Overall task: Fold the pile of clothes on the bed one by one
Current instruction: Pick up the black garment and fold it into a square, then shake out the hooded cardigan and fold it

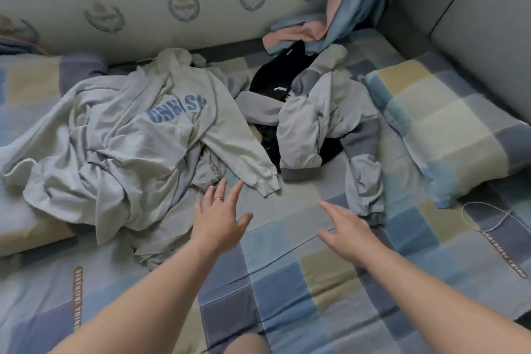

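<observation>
Because soft, light and limp, best taken at shoulders or hem, judging by the slump. Heaped on the bed [287, 282], centre and left of frame: pile of clothes [218, 135], grey sweatshirt [129, 141] uppermost. Left grip [219, 218] and right grip [344, 227] spread wide, empty, lower centre.

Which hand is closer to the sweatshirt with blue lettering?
Left. The left hand reaches just short of the lettered sweatshirt; the right hand is farther right, beside the grey-trimmed jacket.
</observation>
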Action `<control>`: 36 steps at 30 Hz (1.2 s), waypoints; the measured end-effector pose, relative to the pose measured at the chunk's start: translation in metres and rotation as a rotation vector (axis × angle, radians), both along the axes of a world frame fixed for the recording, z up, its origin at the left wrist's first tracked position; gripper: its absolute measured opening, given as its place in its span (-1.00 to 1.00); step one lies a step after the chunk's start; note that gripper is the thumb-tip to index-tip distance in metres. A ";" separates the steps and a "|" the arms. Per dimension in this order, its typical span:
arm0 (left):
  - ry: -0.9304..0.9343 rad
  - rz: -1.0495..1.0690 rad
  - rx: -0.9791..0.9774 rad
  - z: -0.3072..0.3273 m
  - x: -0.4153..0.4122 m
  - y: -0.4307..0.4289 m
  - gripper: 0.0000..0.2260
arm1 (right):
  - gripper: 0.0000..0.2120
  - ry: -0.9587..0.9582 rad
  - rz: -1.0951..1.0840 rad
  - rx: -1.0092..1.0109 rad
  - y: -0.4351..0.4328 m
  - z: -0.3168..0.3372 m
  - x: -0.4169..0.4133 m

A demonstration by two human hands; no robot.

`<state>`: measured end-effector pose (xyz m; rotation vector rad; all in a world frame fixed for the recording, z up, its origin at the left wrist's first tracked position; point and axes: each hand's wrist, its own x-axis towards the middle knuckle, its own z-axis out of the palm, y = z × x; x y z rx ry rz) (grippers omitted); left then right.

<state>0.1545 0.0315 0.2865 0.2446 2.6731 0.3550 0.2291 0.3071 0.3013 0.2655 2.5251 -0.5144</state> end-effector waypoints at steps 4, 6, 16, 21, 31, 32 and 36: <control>-0.066 -0.066 -0.001 -0.079 -0.050 0.004 -0.32 | -0.32 -0.050 -0.074 0.004 0.007 -0.069 -0.044; -0.093 -0.124 -0.011 -0.113 -0.068 0.011 -0.33 | -0.31 -0.069 -0.130 -0.005 0.012 -0.098 -0.061; 0.057 -0.358 0.137 -0.243 -0.190 0.130 -0.19 | -0.12 0.101 -0.090 0.090 0.075 -0.208 -0.179; 0.093 -0.399 0.089 -0.324 -0.241 0.203 -0.11 | 0.00 0.189 -0.041 0.130 0.125 -0.278 -0.264; 0.315 -0.355 0.010 -0.359 -0.236 0.210 -0.31 | -0.42 0.562 -0.058 0.169 0.144 -0.373 -0.280; 0.322 -0.352 0.009 -0.360 -0.236 0.210 -0.32 | -0.43 0.576 -0.060 0.171 0.144 -0.374 -0.280; 0.352 -0.355 0.023 -0.362 -0.237 0.208 -0.36 | -0.41 0.550 -0.026 0.211 0.143 -0.373 -0.279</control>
